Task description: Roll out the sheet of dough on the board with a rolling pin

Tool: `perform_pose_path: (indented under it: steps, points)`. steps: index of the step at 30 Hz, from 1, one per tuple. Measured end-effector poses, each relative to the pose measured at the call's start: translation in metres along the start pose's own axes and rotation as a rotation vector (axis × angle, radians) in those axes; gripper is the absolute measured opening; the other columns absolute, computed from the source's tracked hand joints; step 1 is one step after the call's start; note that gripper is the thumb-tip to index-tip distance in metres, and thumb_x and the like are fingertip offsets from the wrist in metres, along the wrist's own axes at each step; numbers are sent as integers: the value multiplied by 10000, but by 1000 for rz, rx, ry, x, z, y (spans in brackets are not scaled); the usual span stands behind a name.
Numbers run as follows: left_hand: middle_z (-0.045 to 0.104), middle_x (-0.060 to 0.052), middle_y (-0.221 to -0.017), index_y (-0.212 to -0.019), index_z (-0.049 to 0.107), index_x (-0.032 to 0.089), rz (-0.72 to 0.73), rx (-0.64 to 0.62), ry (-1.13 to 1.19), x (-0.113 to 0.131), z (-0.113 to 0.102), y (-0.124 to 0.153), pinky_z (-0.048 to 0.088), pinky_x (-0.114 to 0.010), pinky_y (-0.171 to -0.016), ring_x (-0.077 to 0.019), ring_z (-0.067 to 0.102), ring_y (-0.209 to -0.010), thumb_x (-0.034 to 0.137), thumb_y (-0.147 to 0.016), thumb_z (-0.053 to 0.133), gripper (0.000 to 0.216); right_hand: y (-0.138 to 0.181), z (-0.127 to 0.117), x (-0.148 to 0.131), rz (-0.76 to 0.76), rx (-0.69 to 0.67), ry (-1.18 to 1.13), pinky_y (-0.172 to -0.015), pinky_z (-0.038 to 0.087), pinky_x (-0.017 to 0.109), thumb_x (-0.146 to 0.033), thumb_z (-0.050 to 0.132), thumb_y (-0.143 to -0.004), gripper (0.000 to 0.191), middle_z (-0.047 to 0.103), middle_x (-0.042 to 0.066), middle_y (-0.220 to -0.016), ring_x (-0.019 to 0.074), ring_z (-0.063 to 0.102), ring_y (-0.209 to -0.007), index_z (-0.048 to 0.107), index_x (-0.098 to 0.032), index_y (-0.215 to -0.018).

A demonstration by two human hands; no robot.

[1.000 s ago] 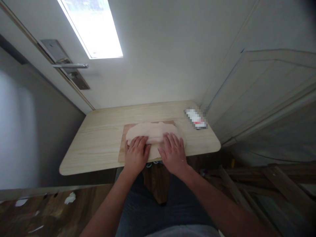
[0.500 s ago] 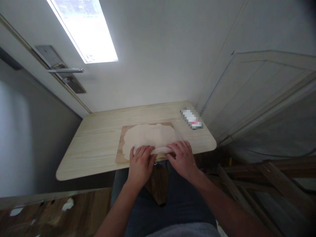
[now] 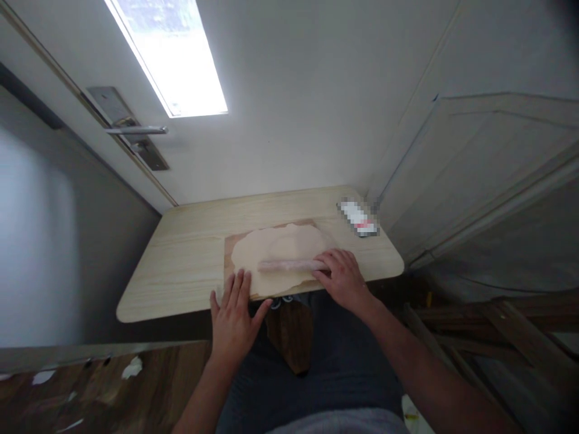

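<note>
A wide, flat sheet of pale dough (image 3: 271,244) covers most of a wooden board (image 3: 229,244) and spreads past its right side. Across the dough lies a thin rolling pin (image 3: 289,265), its right end gripped by my right hand (image 3: 342,276). My left hand (image 3: 234,319) is open at the front left of the board, fingers stretched forward. Its fingertips rest at the near left edge of the dough and board. The pin's left end is free of any hand.
The board sits on a light wood-grain table (image 3: 190,253) with rounded corners. A pixelated, phone-like object (image 3: 358,218) lies at the table's back right. Behind stands a white door with a metal handle (image 3: 140,130). Wooden framing (image 3: 511,331) is at the lower right.
My left hand has let go of the rolling pin and moved left and nearer, its fingers now spread. My right hand still holds the pin, which sits slightly farther from me.
</note>
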State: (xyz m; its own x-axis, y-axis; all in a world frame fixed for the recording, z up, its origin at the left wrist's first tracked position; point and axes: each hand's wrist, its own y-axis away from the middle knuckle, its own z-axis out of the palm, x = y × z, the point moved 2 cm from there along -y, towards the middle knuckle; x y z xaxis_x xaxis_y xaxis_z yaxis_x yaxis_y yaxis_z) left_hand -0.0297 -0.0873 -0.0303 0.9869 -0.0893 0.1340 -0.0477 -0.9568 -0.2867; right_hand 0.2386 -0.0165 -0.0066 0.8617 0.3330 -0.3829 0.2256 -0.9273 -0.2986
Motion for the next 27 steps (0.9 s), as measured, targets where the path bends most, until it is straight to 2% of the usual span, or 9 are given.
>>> perform_pose_path:
  steps: [5,9,14,21,24,27]
  points:
    - [329,-141,-1596,-1577,252,209,51,10,26,20,9,-2,228,-572,-1198,-312,270,-1498,560,-943,472,758,-15,2,11,38,59,27,-1000,357,410,-314,645,-873,222,701,86,-1115,269,566,-1094,690,-222,-1070]
    - [341,-137,-1590,-1568,271,194,49,41,32,26,11,-6,195,-593,-1202,-312,289,-1491,528,-943,490,742,-22,6,3,72,93,33,-998,360,421,-349,635,-881,257,698,98,-1149,279,569,-1097,685,-209,-1090]
    - [431,-106,-1548,-1536,350,248,33,88,33,19,7,0,123,-625,-1204,-294,363,-1458,451,-966,498,623,-21,12,-13,37,58,8,-1008,361,438,-351,635,-887,264,706,89,-1116,281,572,-1093,683,-195,-1095]
    - [525,-67,-1492,-1465,458,334,2,136,94,-4,2,13,134,-630,-1200,-312,410,-1426,387,-924,588,560,-25,15,-26,-90,9,-8,-1011,382,425,-332,631,-890,225,696,87,-1098,263,572,-1087,685,-203,-1066]
    - [566,-95,-1442,-1412,497,296,-79,252,233,-10,-8,14,218,-574,-1195,-286,473,-1375,370,-915,610,516,-26,18,-31,-145,-49,14,-1062,348,454,-360,627,-895,236,672,89,-1183,279,533,-1182,687,-221,-1076]
    - [570,-118,-1416,-1398,478,251,-130,407,364,-9,-21,0,303,-507,-1173,-248,498,-1347,345,-940,566,476,-32,21,-37,-179,-111,52,-1131,269,516,-460,600,-909,360,594,83,-1374,316,420,-1347,664,-239,-1187]
